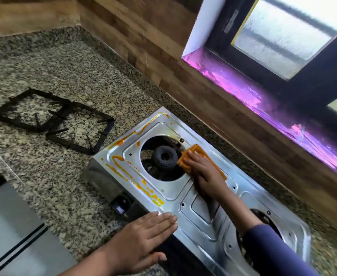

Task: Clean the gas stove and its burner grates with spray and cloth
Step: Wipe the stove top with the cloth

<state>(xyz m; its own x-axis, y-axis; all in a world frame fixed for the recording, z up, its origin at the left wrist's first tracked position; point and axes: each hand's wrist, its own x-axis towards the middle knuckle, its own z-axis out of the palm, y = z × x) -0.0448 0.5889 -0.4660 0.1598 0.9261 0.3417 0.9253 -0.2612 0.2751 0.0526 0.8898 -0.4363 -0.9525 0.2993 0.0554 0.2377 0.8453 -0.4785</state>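
Note:
A steel two-burner gas stove point(201, 214) lies on the granite counter with its grates off. Yellow-orange smears point(121, 172) streak its left and back edges. My right hand point(203, 172) presses an orange cloth point(193, 156) flat on the stove top, just right of the left burner point(164, 158). The fingers lie straight over the cloth. My left hand point(143, 236) rests flat, fingers straight, on the stove's front edge. Two black burner grates point(52, 118) lie side by side on the counter to the left. No spray bottle is in view.
The granite counter point(64, 62) runs left and back to a wood-panelled wall point(153, 36). A window with a sill point(263, 92) is behind the stove on the right. The stove's black knob point(121, 204) faces the front. The right burner opening point(263, 218) is partly hidden by my right sleeve.

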